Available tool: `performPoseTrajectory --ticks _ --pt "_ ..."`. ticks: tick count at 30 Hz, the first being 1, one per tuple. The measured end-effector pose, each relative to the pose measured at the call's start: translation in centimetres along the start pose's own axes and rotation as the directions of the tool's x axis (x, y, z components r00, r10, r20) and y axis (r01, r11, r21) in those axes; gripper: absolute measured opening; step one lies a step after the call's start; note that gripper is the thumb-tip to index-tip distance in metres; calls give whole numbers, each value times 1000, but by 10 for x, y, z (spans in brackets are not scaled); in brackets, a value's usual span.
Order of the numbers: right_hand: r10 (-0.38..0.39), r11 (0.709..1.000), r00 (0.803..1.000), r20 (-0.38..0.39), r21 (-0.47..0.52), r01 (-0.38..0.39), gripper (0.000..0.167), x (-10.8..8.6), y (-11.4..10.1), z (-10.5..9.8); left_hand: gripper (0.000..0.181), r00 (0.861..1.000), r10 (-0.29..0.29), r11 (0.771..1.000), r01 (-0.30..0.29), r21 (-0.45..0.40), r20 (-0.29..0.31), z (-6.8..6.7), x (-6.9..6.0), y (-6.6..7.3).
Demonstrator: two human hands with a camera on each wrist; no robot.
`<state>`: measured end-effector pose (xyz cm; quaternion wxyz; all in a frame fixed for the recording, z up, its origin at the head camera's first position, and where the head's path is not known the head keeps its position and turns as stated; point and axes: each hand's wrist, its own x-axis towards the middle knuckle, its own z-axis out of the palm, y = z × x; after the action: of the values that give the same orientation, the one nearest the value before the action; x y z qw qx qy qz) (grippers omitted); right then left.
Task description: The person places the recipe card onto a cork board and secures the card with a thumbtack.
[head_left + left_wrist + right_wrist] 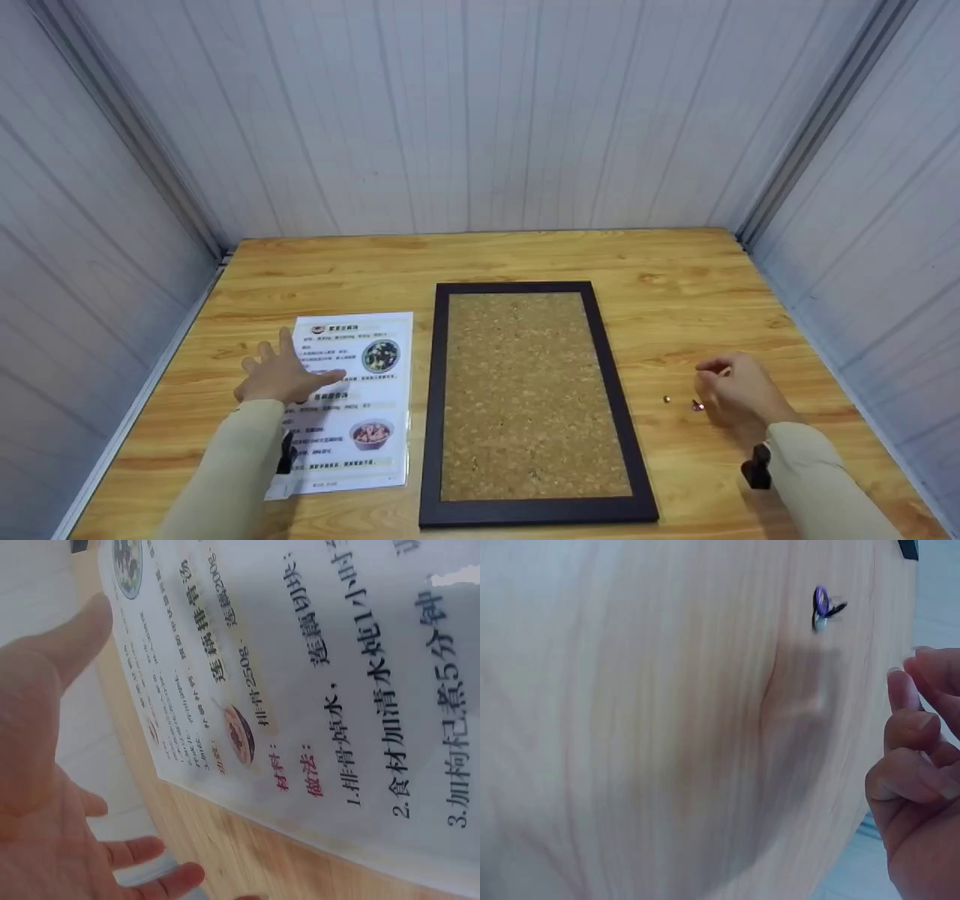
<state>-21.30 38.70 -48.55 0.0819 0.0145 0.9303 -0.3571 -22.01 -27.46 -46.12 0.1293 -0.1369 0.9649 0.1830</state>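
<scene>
A laminated recipe sheet [341, 457] with Chinese text and pictures of bowls lies on the table, left of the board. Above its left edge is my left hand [281, 375], fingers spread and thumb stretched over the sheet [360, 720]; contact cannot be told. A dark-framed cork board [532, 397] lies flat in the middle. To its right, my right hand [739, 386] is raised over the table, fingers [907, 727] curled and thumb and index tips close together. Whether something tiny sits between them is hidden. Small shiny pieces [697, 406], partly purple [822, 600], lie beside that hand.
Another tiny shiny piece [667, 400] lies between the board's right edge and the right hand. The wood-grain table [360, 270] meets a pale back wall [465, 120], with similar walls at left and right.
</scene>
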Motion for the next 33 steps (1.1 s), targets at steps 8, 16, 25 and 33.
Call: performPoseTrajectory --ticks 8,16,25,33 --pt "-47 999 997 -57 -7 47 31 -2 -17 1 144 995 -96 988 100 -120 38 2 0 -7" --pt "-109 993 993 -46 -39 108 24 -3 -37 14 154 989 -136 975 143 -170 54 8 2 -16" --pt "-80 990 988 132 -103 94 18 -3 -49 31 149 991 -120 964 132 -232 61 5 1 -23" --pt "-73 980 991 116 -178 93 12 -5 -52 40 147 984 -149 951 169 -257 95 8 3 -21"
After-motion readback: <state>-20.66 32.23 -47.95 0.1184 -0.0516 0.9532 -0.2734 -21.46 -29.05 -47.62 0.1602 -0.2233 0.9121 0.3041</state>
